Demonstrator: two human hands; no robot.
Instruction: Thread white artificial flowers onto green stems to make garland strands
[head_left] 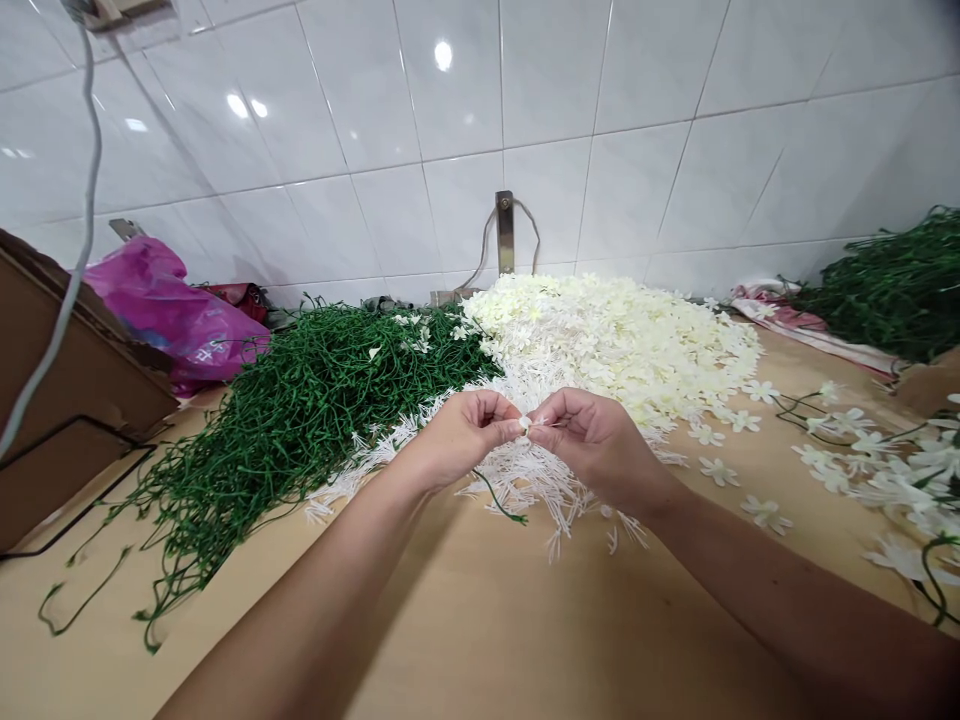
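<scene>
Both hands meet over the middle of the worktop (480, 625). Left hand (471, 438): thumb and index finger pinching a small white flower piece (524, 424). Right hand (594, 445): fingers drawn together on the same piece from the other side, tips almost touching the left ones; exact grip partly hidden. A single green stem (498, 498) slants down below the left hand; its upper end is out of sight behind the hand.

Just beneath and behind the hands, a spread of thin white strands (536, 485). To the left, a large tangle of green stems (322, 375); behind and to the right, a broad mound of cream petals (622, 340). Several loose flowers lie near the right forearm, with a cluster of stemmed white flowers (919, 475) at the right edge. Far left: cardboard box (64, 400), beside it a pink plastic bag (180, 320). White tiled wall (551, 80) behind.
</scene>
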